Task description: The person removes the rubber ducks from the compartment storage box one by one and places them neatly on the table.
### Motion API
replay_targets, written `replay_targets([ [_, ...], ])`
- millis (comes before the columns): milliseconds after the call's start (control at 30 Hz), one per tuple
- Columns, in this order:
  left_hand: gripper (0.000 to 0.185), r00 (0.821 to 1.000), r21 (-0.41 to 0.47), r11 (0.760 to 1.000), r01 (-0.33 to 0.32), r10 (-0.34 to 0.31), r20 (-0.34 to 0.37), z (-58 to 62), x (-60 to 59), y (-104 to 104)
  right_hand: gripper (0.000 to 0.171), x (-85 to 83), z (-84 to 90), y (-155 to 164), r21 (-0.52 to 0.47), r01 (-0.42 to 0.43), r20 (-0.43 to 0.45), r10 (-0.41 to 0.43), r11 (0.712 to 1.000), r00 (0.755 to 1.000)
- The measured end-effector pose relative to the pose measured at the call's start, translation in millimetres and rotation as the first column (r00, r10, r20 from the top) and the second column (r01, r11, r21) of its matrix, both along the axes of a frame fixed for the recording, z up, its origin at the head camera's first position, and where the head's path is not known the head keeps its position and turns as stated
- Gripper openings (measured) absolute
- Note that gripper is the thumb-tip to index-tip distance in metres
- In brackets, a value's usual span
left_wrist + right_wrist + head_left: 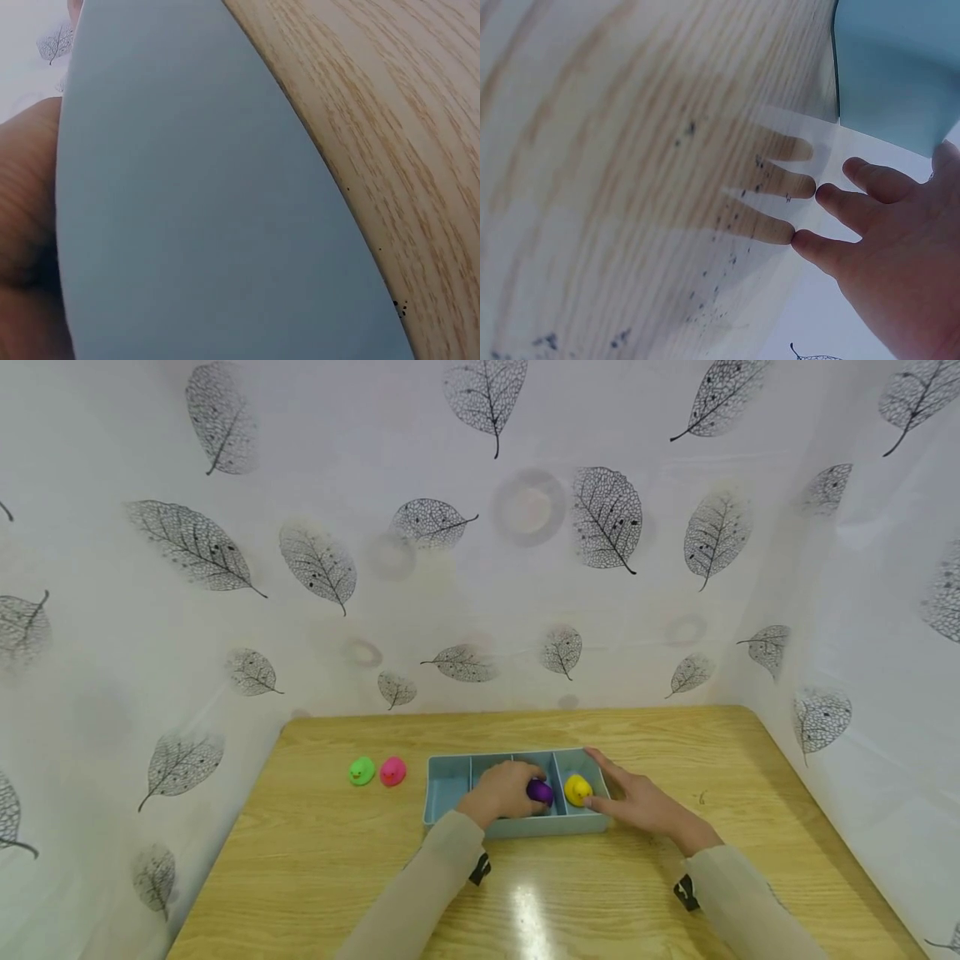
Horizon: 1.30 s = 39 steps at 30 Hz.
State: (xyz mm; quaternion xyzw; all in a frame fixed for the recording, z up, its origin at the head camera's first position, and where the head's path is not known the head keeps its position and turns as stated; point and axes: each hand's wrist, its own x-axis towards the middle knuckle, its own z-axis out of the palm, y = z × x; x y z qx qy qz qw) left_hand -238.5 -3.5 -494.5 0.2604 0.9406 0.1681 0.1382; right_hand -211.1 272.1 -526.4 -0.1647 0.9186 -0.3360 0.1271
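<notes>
Centrally, at lower middle of the head view, a blue-grey tray w/ several compartments is seen on the wooden table. A purple duck is held by the left hand inside the third compartment from the frame's left; the fingers are curled round it, so only its right part is visible. A yellow duck is seated in the rightmost compartment, just beside the purple one, w/ a divider between them. The right hand is laid against the tray's right end, fingers straight and spread, nothing gripped; the fingertips are placed at the rim near the yellow duck, though contact w/ the duck itself cannot be told.

Left of the tray, well apart from both hands, a green duck and a pink duck are set side by side on the table, approx. touching.

From the left wrist view, mostly the tray's grey wall is shown, w/ table grain at the upper right and part of the hand at the left edge. From the right wrist view, straight fingers are seen at the lower right, and a corner of the tray at the upper right.

Both forearms are covered by pale sleeves. The table is enclosed by white sheeting printed w/ grey leaves.
</notes>
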Motion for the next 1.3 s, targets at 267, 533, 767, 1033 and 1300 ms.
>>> replay_targets([
  [267,0.047,1.000,0.041,0.999,0.008,-0.007,-0.017,-8.3,-5.0,-3.5,0.088,0.1,0.8,0.0,-0.003,-0.001,0.002,0.001,1.000,1.000],
  [533,0.044,1.000,0.244,0.970,0.010,-0.005,-0.021,-4.4,-8.5,-17.1,0.087,-0.8,-0.7,-0.3,-0.013,-0.019,0.002,0.019,1.000,1.000],
  [767,0.039,0.995,0.324,0.945,0.041,-0.010,-0.095,2.6,-9.9,-25.3,0.087,-0.4,0.4,0.1,-0.015,-0.021,-0.007,0.021,1.000,1.000],
  [1033,0.030,0.983,0.383,0.922,0.061,0.010,-0.182,2.1,-7.2,-28.8,0.087,-0.5,-0.8,1.1,-0.009,-0.019,-0.014,0.019,1.000,1.000],
  [1300,0.030,0.952,0.409,0.907,0.104,0.028,-0.304,10.3,-2.6,-37.1,0.086,-0.7,-0.9,1.6,-0.009,-0.018,-0.018,0.018,1.000,1.000],
])
